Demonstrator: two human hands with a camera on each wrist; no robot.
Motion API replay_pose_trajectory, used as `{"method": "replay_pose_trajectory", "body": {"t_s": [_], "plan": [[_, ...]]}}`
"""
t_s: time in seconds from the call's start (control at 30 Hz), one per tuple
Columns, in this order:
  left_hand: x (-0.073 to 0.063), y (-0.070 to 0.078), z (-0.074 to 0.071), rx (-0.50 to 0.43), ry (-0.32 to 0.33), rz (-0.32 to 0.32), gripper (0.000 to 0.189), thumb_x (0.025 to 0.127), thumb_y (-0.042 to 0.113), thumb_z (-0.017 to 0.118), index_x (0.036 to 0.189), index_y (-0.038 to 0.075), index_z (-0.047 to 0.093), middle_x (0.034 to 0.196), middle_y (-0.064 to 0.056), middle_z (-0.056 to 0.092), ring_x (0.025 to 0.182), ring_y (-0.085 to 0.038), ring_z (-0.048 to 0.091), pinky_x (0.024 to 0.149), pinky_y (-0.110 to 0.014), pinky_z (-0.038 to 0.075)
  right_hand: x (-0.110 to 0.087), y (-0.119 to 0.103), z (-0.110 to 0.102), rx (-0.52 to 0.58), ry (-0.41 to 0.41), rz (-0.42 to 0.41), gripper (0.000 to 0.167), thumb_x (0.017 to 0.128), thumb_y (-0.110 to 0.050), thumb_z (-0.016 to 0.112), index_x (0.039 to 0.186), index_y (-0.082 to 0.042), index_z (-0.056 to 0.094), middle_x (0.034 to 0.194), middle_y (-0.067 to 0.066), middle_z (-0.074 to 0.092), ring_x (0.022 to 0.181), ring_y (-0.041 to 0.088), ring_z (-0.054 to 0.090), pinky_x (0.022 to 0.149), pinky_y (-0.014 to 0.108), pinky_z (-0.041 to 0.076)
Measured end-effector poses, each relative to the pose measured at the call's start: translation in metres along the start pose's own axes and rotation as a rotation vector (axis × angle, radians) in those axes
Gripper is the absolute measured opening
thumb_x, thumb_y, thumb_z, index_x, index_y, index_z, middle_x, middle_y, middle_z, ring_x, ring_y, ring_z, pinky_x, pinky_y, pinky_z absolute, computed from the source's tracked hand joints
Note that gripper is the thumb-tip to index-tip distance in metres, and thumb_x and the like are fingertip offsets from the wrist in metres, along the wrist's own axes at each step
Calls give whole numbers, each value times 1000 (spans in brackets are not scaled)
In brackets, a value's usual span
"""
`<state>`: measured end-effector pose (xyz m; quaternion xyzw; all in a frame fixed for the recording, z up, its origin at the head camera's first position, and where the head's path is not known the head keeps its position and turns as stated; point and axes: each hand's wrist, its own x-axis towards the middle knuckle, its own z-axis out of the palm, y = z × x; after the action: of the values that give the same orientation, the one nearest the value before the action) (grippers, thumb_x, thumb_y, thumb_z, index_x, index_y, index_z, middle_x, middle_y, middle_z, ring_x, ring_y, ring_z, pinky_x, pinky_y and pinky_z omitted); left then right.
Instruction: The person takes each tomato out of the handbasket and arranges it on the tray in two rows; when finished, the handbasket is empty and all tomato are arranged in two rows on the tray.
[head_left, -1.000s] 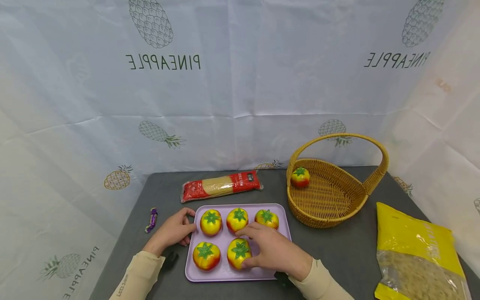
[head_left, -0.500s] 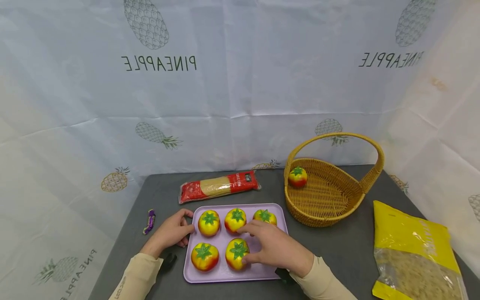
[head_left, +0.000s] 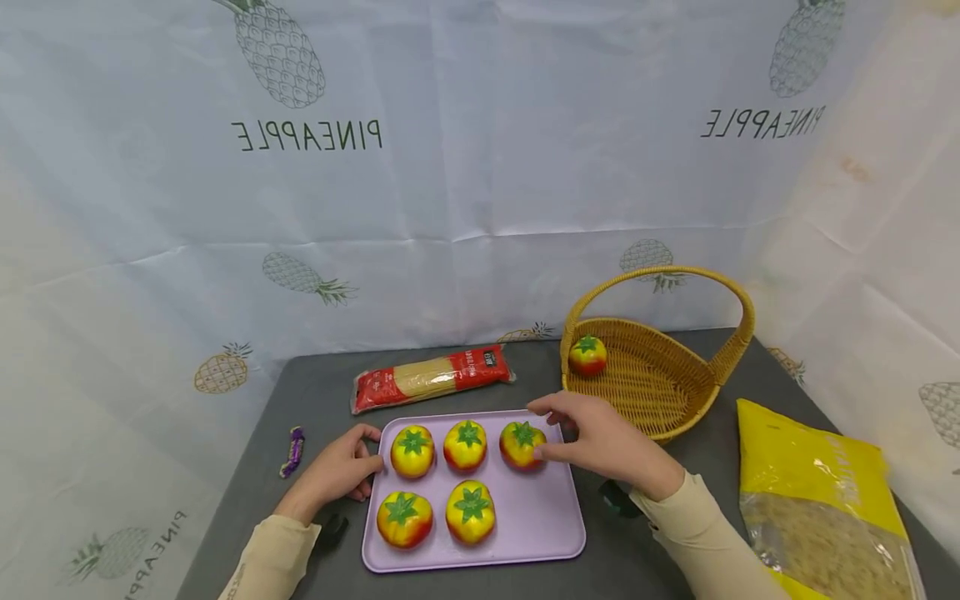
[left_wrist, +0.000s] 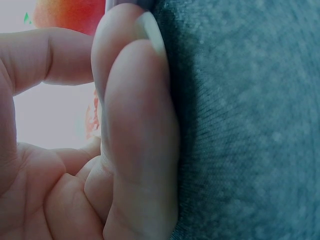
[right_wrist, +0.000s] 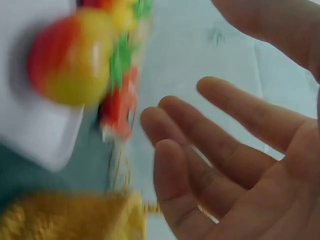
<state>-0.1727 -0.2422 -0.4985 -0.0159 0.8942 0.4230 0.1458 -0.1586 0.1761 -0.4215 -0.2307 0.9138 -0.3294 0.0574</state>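
A lavender tray (head_left: 532, 533) lies on the dark table, bearing several yellow-red toy tomatoes with green star-shaped tops. My left hand (head_left: 341, 465) holds the tray at its left rim, fingertips right at the edge. In the left wrist view, its bent fingers (left_wrist: 137, 130) rest along the dark cloth. Over the tray's back right corner, my right hand (head_left: 600, 437) has thumb and fingers spread beside the back right tomato (head_left: 520, 454). A gap shows between that hand's fingers (right_wrist: 220, 130) and the tomato (right_wrist: 75, 57) in the right wrist view.
A wicker basket (head_left: 660, 387) with one tomato (head_left: 587, 357) inside stands behind the right hand. Behind the tray lies a red noodle packet (head_left: 435, 377). A purple wrapped candy (head_left: 293, 452) is at left, and a yellow bag (head_left: 817, 492) at right.
My right hand has moved from over the front middle tomato to the back right one, toward the basket. The tomatoes stay in place, and my left hand remains at the tray's rim.
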Motion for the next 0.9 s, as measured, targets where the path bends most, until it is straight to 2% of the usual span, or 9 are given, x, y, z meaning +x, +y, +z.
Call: {"method": "replay_pose_trajectory", "body": {"t_s": [0.1, 0.23, 0.43, 0.53, 0.7, 0.9], "plan": [[0, -1, -1, 2, -1, 13, 48, 94, 24, 77, 134, 8, 58, 80, -7, 61, 56, -22, 63, 56, -34, 60, 0, 15, -20, -16, 44, 30, 55, 90, -38, 88, 139, -23, 70, 130, -2, 75, 112, 20, 70, 96, 45, 62], [1, -1, -2, -1, -4, 12, 47, 94, 24, 77, 134, 9, 58, 80, -8, 61, 56, -22, 64, 57, -34, 60, 2, 36, -46, -22, 88, 58, 56, 91, -41, 86, 141, -19, 70, 134, 5, 75, 118, 25, 70, 101, 53, 61], [-1, -1, -1, -6, 2, 3, 47, 94, 23, 78, 134, 8, 58, 80, -8, 61, 57, -22, 64, 57, -34, 61, 12, 62, -73, -49, 96, 121, 62, 93, -47, 83, 144, -16, 68, 137, 10, 73, 124, 32, 69, 103, 55, 59], [-1, -2, -1, -12, 6, 2, 47, 94, 23, 78, 134, 8, 58, 80, -8, 61, 56, -22, 64, 56, -35, 60, 20, 73, -81, -47, 89, 139, 63, 95, -48, 81, 146, -15, 66, 143, 12, 70, 128, 35, 67, 105, 57, 57], [0, -3, 0, -20, 2, 3, 48, 93, 23, 79, 134, 8, 59, 79, -8, 61, 56, -22, 64, 56, -35, 60, 35, 92, -88, -35, 72, 179, 64, 97, -38, 80, 152, -13, 60, 153, 16, 63, 138, 40, 59, 113, 64, 50], [2, -3, 1, -13, 9, 0, 48, 93, 23, 79, 134, 8, 59, 79, -7, 61, 55, -22, 64, 55, -34, 60, 53, 109, -88, -36, 46, 190, 66, 97, -34, 81, 155, -12, 56, 155, 17, 60, 140, 42, 57, 114, 65, 48]]}}
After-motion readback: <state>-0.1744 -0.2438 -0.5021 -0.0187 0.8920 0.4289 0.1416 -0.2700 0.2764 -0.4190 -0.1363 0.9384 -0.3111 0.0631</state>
